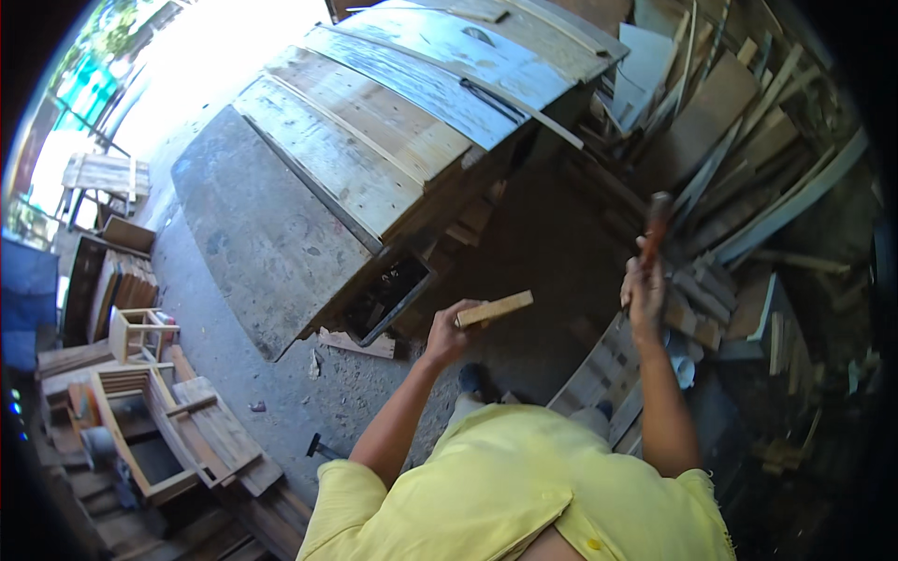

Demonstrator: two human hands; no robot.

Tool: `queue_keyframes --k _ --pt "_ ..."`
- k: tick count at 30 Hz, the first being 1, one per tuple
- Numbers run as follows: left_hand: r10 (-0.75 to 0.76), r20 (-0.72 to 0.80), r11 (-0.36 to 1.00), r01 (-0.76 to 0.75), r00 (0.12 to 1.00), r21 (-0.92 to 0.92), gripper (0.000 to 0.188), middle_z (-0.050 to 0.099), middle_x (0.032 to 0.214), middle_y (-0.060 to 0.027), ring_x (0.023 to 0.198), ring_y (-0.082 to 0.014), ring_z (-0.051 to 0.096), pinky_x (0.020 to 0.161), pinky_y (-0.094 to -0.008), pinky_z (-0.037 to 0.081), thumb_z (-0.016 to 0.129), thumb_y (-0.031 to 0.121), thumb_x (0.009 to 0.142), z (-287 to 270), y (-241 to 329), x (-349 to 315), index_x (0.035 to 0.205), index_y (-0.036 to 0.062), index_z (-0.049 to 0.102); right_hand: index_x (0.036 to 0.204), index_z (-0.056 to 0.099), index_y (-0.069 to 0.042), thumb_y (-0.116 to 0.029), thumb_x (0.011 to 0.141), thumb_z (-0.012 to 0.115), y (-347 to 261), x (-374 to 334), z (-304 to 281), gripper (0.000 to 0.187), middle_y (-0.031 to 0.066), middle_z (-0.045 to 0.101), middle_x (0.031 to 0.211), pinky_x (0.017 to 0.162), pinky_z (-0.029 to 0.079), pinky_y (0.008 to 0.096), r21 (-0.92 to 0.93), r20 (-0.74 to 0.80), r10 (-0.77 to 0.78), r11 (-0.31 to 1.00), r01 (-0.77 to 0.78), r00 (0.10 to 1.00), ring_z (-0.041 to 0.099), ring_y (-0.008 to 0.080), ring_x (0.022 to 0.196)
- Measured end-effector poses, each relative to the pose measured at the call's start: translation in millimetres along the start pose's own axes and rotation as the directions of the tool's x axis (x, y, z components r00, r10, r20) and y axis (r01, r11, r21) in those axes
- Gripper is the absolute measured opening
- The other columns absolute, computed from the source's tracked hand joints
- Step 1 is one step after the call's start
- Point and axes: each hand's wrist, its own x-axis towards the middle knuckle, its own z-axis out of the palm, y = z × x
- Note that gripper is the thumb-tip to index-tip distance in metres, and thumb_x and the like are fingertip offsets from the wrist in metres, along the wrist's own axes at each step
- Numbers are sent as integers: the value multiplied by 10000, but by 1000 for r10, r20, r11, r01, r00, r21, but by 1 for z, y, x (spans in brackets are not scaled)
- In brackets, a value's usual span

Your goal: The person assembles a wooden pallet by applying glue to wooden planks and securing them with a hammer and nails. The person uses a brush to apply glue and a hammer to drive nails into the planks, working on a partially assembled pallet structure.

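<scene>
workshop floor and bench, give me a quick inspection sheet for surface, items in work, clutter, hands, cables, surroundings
surface: bench topped with boards, a grey panel and a pale blue panel; dark tool lying on it
items in work: wood block; reddish tool, too blurred to identify
clutter: scrap wood heaped at right; offcut on the floor by the bench
hands: left hand grips the block; right hand holds the reddish tool upright
cables: nothing seen
surroundings: small wooden frame and stacked boards at left; bright daylight at upper left
</scene>
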Motion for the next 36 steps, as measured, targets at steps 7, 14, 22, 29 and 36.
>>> queue_keyframes --k 7,14,22,29,36 --pt "-184 105 982 188 977 -28 372 740 1073 -152 1037 -233 702 927 -341 527 739 3 762 27 -86 -19 1130 44 715 1179 572 -51 -97 952 663 -56 -37 5 249 43 661 951 657 493 201 78 86 -162 985 155 983 604 64 778" --pt "3 247 978 -55 969 202 366 712 1074 -164 1008 -345 686 893 -379 540 741 38 754 40 -95 -16 1119 62 715 1081 569 -40 -12 925 654 -20 -52 47 180 86 656 1025 761 588 256 176 260 -37 984 -9 965 685 121 834" --pt "-27 284 979 -32 958 202 381 706 1135 -150 1059 -372 661 946 -419 524 712 95 742 49 -84 -4 1123 90 723 1018 639 12 -59 956 633 30 -73 43 94 69 644 1030 774 580 268 68 371 45 995 -76 928 686 130 849" --pt "-56 302 976 -11 952 219 383 712 1104 -158 1033 -336 683 927 -380 533 762 78 737 44 -77 7 1117 58 718 1039 619 8 -31 951 625 53 -84 34 96 122 686 1039 794 588 273 9 400 140 988 -157 906 693 140 877" --pt "-30 338 965 -62 941 257 376 719 1055 -138 980 -334 683 906 -384 535 756 101 741 40 -65 24 1114 75 720 1024 636 15 -33 942 637 61 -82 33 95 113 688 1031 792 592 270 -36 383 114 993 -108 917 700 144 878"
